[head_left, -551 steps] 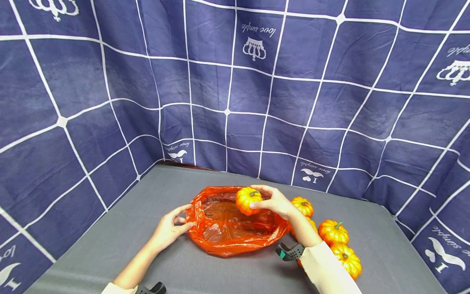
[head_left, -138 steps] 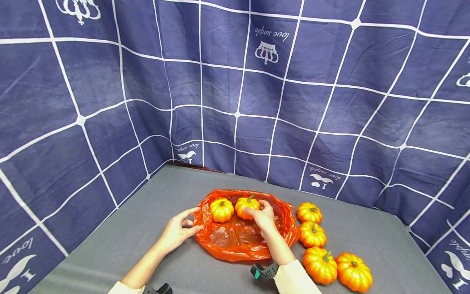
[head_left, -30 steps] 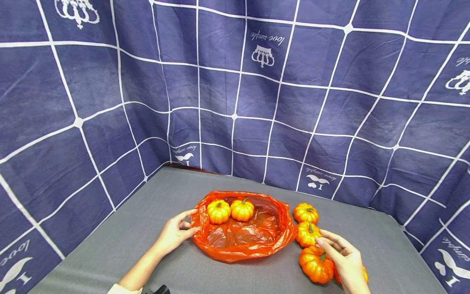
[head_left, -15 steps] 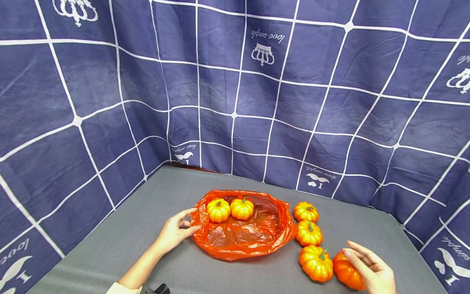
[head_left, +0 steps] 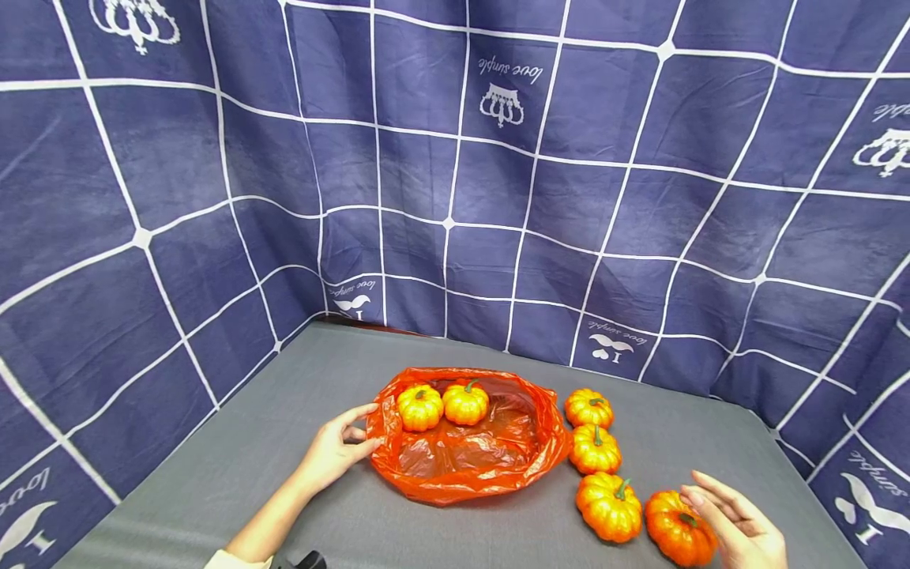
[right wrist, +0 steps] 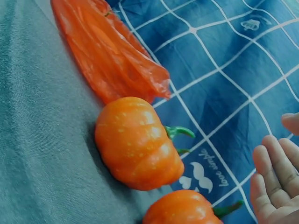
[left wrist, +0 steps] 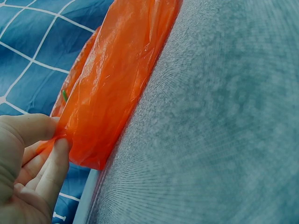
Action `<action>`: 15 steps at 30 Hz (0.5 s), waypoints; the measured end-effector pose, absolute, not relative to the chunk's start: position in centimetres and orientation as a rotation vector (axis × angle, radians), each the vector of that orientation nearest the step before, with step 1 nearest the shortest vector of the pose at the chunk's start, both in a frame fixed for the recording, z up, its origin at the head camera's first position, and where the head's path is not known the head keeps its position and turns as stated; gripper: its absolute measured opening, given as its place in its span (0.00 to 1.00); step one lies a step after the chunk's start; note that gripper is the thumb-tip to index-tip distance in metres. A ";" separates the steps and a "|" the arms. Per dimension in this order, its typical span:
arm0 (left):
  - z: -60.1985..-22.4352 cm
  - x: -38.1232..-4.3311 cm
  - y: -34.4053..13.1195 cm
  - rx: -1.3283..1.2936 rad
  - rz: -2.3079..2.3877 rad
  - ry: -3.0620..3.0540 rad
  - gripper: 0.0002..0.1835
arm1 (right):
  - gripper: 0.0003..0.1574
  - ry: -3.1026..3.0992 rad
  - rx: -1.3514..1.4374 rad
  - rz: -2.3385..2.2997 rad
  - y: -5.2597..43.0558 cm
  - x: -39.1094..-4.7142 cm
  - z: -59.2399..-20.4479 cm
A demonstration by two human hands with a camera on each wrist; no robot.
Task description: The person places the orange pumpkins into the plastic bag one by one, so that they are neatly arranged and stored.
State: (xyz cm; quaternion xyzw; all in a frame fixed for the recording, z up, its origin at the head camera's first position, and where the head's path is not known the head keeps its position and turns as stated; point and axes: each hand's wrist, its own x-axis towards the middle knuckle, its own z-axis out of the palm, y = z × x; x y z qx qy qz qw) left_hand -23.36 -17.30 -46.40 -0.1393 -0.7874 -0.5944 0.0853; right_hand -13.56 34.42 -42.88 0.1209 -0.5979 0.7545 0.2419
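Observation:
My left hand [head_left: 334, 450] pinches the left rim of a red plastic bag [head_left: 455, 490]; in the left wrist view thumb and fingers [left wrist: 60, 158] grip its thin edge. The bag lies with its mouth spread wide. Inside, toward the back left, two small orange-yellow pumpkins [head_left: 420, 408] sit side by side. My right hand [head_left: 746, 525] hovers beside the nearest right pumpkin [head_left: 671, 528], partly in front of it, fingers loosely bent and holding nothing. In the right wrist view that hand [right wrist: 278, 182] is apart from the pumpkins, which show green stems.
Between the bag and that pumpkin, three more pumpkins [head_left: 596, 449] stand in a row along the bag's right side. Everything rests on a grey cloth-covered table [head_left: 284, 403]. A blue curtain [head_left: 398, 174] with white grid lines rises behind and at the sides.
Earlier my right hand held one pumpkin over the bag, then set another inside; two lie there now. The right hand has since moved out to the right, toward the pumpkins. Left hand stays.

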 end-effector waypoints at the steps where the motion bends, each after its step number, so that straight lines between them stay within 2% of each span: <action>1: -46.4 -23.4 -17.3 -0.411 -1.772 -2.350 0.31 | 0.24 -1.598 0.353 2.089 34.6 -13.6 -42.9; 8: -46.4 -23.4 -17.3 -0.385 -1.781 -2.354 0.31 | 0.24 -1.565 0.259 2.117 36.8 -13.5 -43.4; 15: -46.4 -23.4 -17.3 -0.444 -1.792 -2.342 0.31 | 0.28 -1.731 0.253 2.017 39.4 -13.5 -45.0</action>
